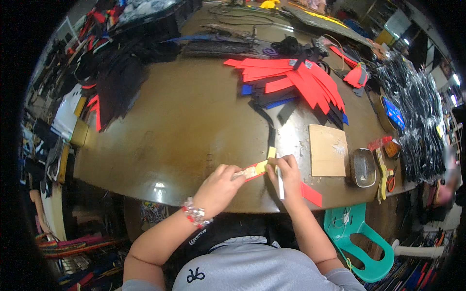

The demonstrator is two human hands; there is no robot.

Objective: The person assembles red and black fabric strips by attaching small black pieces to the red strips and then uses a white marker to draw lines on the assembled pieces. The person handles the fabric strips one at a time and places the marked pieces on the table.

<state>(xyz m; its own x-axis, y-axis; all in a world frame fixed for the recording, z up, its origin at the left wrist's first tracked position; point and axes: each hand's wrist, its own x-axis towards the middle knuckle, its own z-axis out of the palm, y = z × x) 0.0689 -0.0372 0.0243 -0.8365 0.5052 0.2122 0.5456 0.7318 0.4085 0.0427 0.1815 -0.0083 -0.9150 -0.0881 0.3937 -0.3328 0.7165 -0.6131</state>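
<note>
Near the table's front edge, my left hand [217, 190] pinches the end of a narrow red strip [253, 177] with a pale patch and a yellow patch [262, 168] on its upper side. My right hand [287, 177] is closed at the strip's other end, fingertips on the yellow part. A thin white stick [280, 188] is held in the right hand too; its kind is unclear. A black strip [271, 133] with a yellow end [272, 153] lies just beyond my fingers. Another red piece [311, 194] shows beside my right wrist.
A fanned pile of red strips [310, 82] over black and blue ones lies farther back. At right are a cardboard piece [327, 150], an oval container [363, 168] and orange-handled scissors [391, 180]. Black material [119, 82] lies at left. A green chair [361, 240] stands below.
</note>
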